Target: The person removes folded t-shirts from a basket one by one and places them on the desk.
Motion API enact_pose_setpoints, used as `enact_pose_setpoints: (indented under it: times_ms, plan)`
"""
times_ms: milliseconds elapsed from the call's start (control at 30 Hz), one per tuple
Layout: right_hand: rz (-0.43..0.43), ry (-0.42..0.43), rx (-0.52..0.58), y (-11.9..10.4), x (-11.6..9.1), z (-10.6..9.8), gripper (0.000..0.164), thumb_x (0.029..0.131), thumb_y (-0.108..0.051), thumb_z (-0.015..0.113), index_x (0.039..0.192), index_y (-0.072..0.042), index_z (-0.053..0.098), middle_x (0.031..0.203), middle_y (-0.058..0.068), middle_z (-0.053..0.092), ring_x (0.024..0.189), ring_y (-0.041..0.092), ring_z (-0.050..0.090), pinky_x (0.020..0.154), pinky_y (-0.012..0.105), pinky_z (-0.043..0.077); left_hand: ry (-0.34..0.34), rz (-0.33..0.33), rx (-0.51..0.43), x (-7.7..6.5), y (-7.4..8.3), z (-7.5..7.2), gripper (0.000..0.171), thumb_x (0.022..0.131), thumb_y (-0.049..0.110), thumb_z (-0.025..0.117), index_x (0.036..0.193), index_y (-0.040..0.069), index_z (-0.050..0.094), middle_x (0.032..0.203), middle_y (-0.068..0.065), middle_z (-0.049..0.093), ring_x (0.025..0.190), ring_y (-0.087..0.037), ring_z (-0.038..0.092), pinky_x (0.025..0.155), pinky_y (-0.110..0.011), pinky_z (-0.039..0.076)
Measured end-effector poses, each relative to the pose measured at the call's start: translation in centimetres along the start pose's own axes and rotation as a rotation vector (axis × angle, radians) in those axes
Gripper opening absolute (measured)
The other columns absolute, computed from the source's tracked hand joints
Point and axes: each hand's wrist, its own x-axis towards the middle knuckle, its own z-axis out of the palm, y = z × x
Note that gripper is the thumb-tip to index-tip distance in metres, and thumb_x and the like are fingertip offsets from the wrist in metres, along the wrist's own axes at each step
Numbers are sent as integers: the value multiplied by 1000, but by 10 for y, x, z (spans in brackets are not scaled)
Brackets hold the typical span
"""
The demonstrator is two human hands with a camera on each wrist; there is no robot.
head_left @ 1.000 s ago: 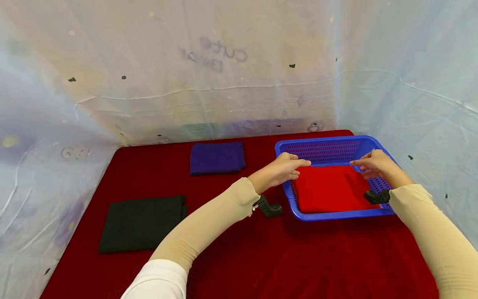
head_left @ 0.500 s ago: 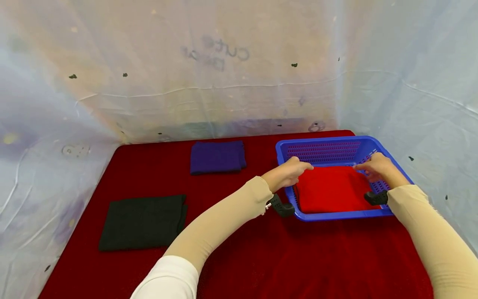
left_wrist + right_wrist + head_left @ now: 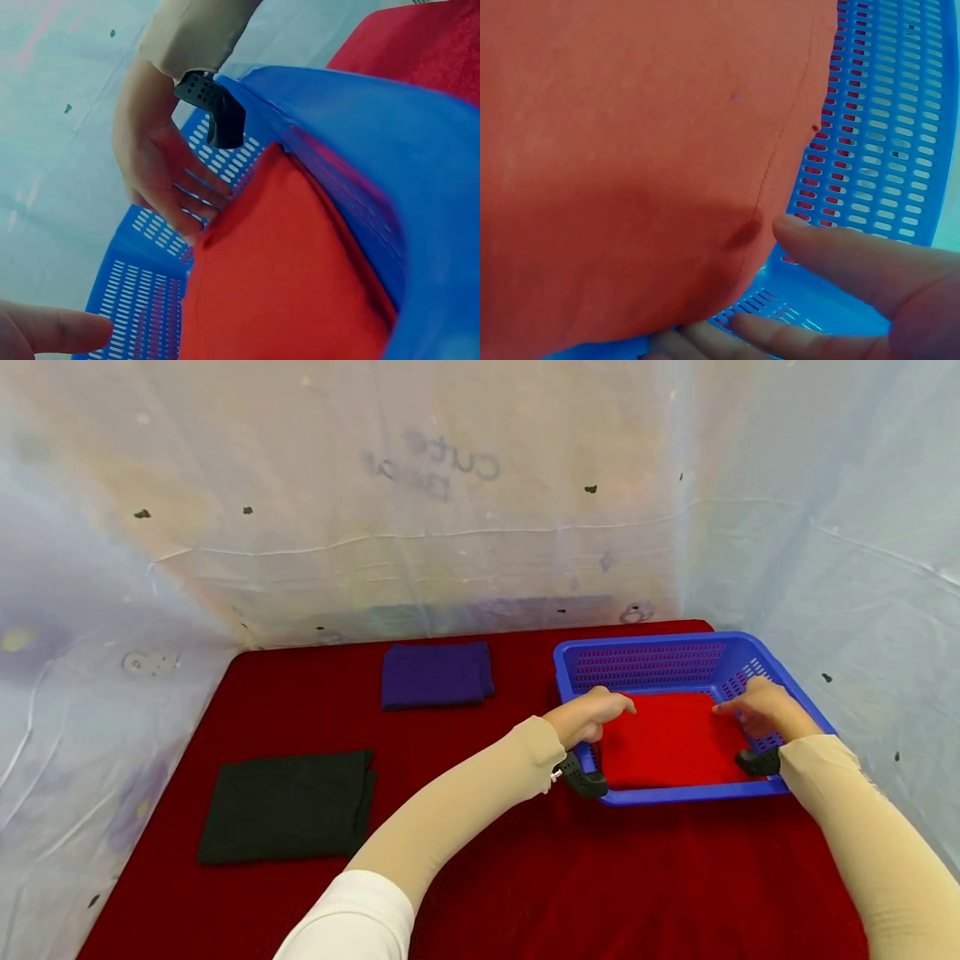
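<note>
A folded red cloth (image 3: 671,743) lies in the blue plastic basket (image 3: 690,793) at the right of the head view. My left hand (image 3: 596,712) is over the basket's left side, close to the cloth's left edge. Only its straight thumb (image 3: 64,330) shows in the left wrist view, apart from the cloth; its lower fingers are hidden. My right hand (image 3: 763,706) reaches inside the basket at the cloth's right edge. In the right wrist view its thumb (image 3: 832,251) points at that edge, while the extended fingers (image 3: 780,337) lie beside and partly beneath the cloth's corner.
A folded purple cloth (image 3: 435,675) lies at the back of the red-covered table (image 3: 510,877). A folded black cloth (image 3: 285,808) lies at the left. Pale plastic sheeting (image 3: 465,560) hangs behind and on both sides of the table.
My left hand has moved right and down over the basket's left side to the red cloth. My right hand has lowered at the cloth's right edge. The cloths have not moved.
</note>
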Motion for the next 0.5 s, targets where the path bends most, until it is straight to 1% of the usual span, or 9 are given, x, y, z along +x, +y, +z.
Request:
enact_pose_setpoints:
  times_ms: [100,200,300,333,367,400,433,500]
  plan:
    - [-3,-29,-4,0,-1,2,39,92,-20,67,79,-1,36,66,5,44,59,19,52,61,33,52,8,-25,46,1,1,1,66,95,10,63,151,2,30,156,-10,30,145,-29,23,117,-45,26]
    - [-10,-73,-8,1,-2,3,40,94,-20,65,79,-3,33,68,3,37,61,17,44,60,29,43,-5,-42,90,2,2,1,68,95,12,64,154,5,29,158,-7,26,146,-29,23,117,-45,28]
    - [-22,-99,-39,2,-1,5,38,95,-20,62,79,-2,33,70,4,35,63,17,40,60,29,37,-30,-55,137,3,3,0,69,96,15,63,156,8,28,161,-4,23,146,-29,23,116,-46,29]
    - [-31,-99,-46,3,-1,5,37,95,-20,62,81,-1,33,72,5,35,65,18,40,61,29,37,-35,-56,151,3,3,-1,69,96,15,64,156,8,30,160,-4,24,146,-29,24,116,-46,29]
    - [-41,-93,-65,3,-1,6,37,94,-20,62,79,-2,34,71,5,35,65,18,40,61,29,36,-40,-56,166,3,3,-1,68,96,16,64,156,9,30,160,-5,25,146,-29,25,116,-46,30]
    - [-40,-94,-61,3,0,6,37,94,-19,62,78,-2,34,70,5,36,64,19,41,60,29,38,-42,-57,187,4,3,-1,67,96,17,64,155,9,32,159,-4,27,145,-28,26,115,-46,31]
    - [-45,-93,-63,2,0,7,37,94,-19,63,78,-2,34,71,6,36,65,20,42,60,29,39,-47,-56,209,4,3,-1,67,96,18,64,155,9,33,158,-4,29,145,-28,27,115,-46,32]
    - [-34,-100,-33,1,1,7,38,93,-17,65,82,-1,32,76,8,35,69,22,42,62,30,42,-61,-54,257,5,3,-1,67,95,19,65,154,11,35,157,-3,32,144,-25,30,114,-44,33]
